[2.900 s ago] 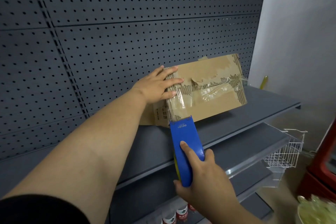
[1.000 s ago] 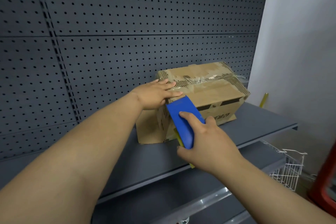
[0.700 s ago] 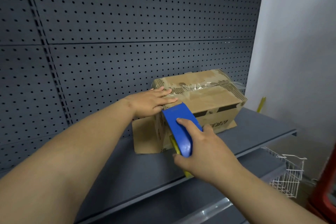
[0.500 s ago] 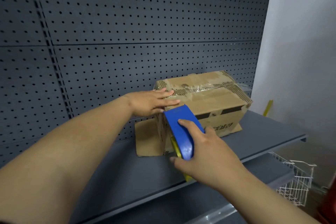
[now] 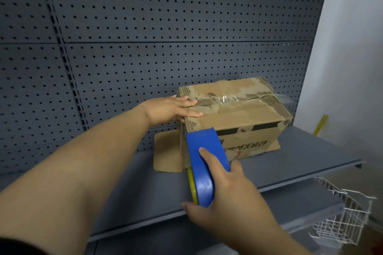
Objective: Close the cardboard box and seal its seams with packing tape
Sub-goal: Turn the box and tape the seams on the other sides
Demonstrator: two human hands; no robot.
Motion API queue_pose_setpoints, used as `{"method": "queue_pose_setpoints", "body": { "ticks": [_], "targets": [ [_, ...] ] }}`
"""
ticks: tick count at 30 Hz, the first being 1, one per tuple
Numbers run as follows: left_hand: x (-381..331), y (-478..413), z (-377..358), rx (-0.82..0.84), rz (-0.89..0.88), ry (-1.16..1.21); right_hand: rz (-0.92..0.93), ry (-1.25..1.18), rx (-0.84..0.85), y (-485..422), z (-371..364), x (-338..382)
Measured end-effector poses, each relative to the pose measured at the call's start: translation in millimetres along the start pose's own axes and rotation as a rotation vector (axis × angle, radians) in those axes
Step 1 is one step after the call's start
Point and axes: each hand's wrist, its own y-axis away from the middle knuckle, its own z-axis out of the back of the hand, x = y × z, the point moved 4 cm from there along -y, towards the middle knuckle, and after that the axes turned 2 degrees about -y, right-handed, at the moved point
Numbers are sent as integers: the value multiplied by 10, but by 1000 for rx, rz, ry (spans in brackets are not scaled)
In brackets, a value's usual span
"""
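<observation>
While our left hand lies flat, fingers spread and gripping nothing, on the 9 o'clock end of the worn brown cardboard box, we're on the sealing step. The box sits closed on the grey metal shelf, pushed up to the dark perforated back panel. Clear packing tape already runs along the top centre seam. Our right hand is clenched around the blue handheld tape dispenser, whose nose touches the near corner at 6 o'clock. Whether tape is attached there, we can't tell. Likely next: pull tape down the end face, press, cut. One flap lies flat under the box, so the bottom probably needs sealing too.
</observation>
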Motion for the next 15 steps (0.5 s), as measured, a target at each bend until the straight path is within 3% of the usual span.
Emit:
{"method": "queue_pose_setpoints", "body": {
  "ticks": [10,15],
  "targets": [
    [-65,-3,68,55,41,-27,-77,-7,123,311,-190,-71],
    [-47,20,89,69,73,-94,-59,-24,69,272,-112,-71]
  ]
}}
